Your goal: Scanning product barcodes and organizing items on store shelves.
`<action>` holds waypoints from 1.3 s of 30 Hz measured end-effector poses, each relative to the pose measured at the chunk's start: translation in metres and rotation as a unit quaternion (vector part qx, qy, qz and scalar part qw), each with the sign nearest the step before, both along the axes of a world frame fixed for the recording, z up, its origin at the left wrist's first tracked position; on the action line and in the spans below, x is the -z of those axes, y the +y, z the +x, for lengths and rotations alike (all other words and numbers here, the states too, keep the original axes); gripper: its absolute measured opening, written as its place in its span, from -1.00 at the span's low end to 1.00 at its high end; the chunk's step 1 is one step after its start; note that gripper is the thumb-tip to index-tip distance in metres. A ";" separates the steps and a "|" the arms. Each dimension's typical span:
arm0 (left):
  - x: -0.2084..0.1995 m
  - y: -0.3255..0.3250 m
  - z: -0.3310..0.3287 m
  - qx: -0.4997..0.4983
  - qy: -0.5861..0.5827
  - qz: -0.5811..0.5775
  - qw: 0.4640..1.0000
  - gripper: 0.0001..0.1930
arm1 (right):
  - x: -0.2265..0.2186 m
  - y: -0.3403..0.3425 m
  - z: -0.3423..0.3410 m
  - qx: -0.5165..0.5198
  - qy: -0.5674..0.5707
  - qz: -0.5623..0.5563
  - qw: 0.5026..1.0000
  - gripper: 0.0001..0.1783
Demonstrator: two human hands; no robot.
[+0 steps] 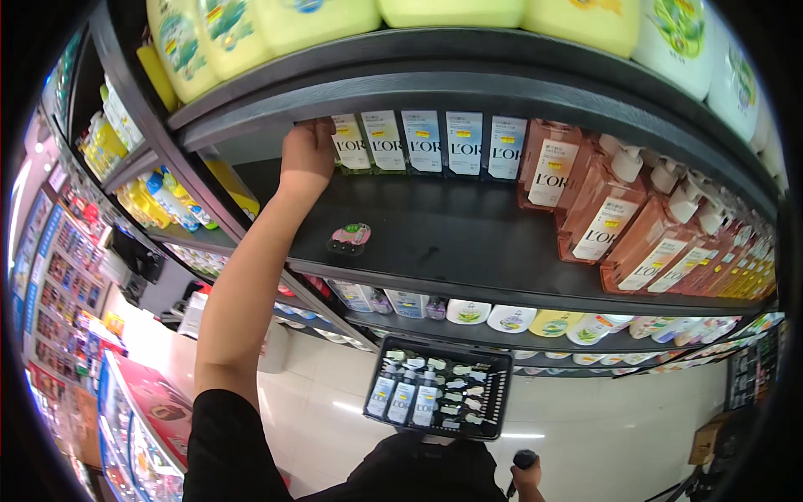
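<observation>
One head view: a dark shelf [435,243] in a shop aisle, pale floor [585,427] below.

Yellow jugs [276,25] stand on the board above; pink pump bottles [619,217] line the shelf's right side, and a small pink tag [350,237] lies on its bare middle. At the back stands a row of white bottles [427,142]. The left hand [305,155] reaches up to the row's left end, fingers curled together on the leftmost bottle [350,144]. Low down, a black basket [439,397] holds more bottles. The right hand [527,475] is closed round a dark handle [520,462].
</observation>
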State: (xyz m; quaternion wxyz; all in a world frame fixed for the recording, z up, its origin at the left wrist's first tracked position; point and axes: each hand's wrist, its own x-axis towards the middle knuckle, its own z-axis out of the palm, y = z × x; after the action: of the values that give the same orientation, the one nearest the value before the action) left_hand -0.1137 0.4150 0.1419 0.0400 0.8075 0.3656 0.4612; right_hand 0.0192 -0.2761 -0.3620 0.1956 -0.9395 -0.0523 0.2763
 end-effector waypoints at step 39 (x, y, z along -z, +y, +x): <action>-0.043 0.102 0.059 -0.055 0.145 0.456 0.876 -0.59 | 0.060 -0.021 -0.055 0.161 0.070 0.020 0.984 0.11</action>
State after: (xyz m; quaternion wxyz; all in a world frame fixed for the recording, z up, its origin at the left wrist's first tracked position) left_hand -0.0544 0.5175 0.1847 -0.4118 0.7726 0.1606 0.4558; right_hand -0.0362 -0.2968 -0.4218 0.2596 -0.9100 0.1072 0.3049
